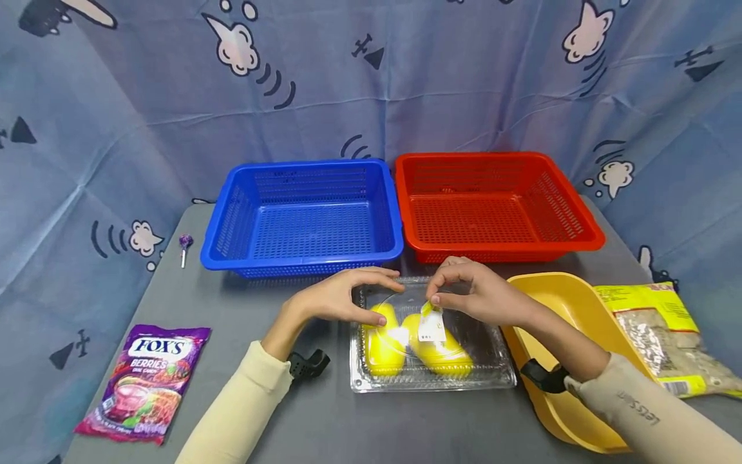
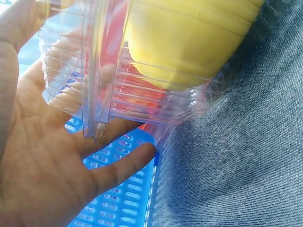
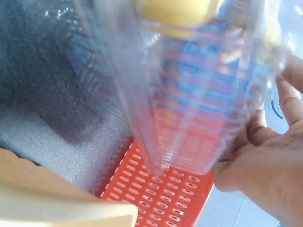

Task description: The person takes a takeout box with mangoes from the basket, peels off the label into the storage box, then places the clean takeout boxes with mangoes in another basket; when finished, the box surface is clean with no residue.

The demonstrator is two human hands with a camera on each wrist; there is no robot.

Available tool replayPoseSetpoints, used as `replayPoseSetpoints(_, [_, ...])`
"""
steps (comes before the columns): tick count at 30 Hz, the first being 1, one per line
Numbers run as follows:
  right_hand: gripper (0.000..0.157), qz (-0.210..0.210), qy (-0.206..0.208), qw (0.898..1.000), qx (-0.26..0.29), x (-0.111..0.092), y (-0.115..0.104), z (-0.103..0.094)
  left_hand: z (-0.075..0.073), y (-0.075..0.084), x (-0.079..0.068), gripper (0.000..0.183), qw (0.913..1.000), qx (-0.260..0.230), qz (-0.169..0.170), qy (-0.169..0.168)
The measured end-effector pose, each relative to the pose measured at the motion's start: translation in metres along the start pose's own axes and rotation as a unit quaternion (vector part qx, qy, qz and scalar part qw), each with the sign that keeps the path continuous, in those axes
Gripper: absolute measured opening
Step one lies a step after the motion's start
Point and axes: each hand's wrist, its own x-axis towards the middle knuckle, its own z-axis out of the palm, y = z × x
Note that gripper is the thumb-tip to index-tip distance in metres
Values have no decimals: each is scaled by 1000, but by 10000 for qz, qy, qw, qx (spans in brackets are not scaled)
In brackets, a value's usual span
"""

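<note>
A clear plastic clamshell box point(image 1: 406, 380) sits shut on the grey table, with two yellow mango-shaped fruits point(image 1: 385, 351) inside. On its lid is a white label point(image 1: 431, 327) whose upper edge looks yellow. My right hand point(image 1: 478, 293) pinches that upper edge between thumb and forefinger. Over the lid's left part, my left hand point(image 1: 333, 296) lies with fingers spread and the thumb on the plastic. In the left wrist view, the left fingers point(image 2: 125, 165) extend behind the box's ribbed side. The right wrist view has the right hand point(image 3: 270, 161) beside the box, its fingertips partly hidden.
Behind the box stand a blue basket point(image 1: 301, 264) and a red basket point(image 1: 504, 248). A yellow tub point(image 1: 565, 283) is close at the right, beside a yellow-and-clear packet point(image 1: 666, 335). At left lie a purple candy bag point(image 1: 145, 386) and a lollipop point(image 1: 185, 241).
</note>
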Motion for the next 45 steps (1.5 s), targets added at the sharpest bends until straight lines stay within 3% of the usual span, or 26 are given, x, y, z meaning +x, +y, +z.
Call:
replayPoseSetpoints(8, [9,35,-41,9985,548,-2,1,-7,1,0,-1,58,10000,3,-64,-3])
replayPoseSetpoints(14, [6,295,476,9929,1053,-2,-2,-14,1,-1,-1,58,10000,-38,-76,-29])
replayPoseSetpoints(24, [16,281,1224,9898,670,6,-5,-37,2,-2,-2,58,9999,-7,-114,-23])
replayPoseSetpoints(31, [19,119,1644,9851,493,22,15,-66,2,1,-2,57,9999,-2,-121,-47])
replayPoseSetpoints(40, [20,754,1866,9795,13,41,46,-85,3,0,-2,58,9999,-95,-101,-88])
replayPoseSetpoints(45, [22,814,1859,9790,-186,45,50,-91,1,-2,-3,56,9999,-68,-118,-20])
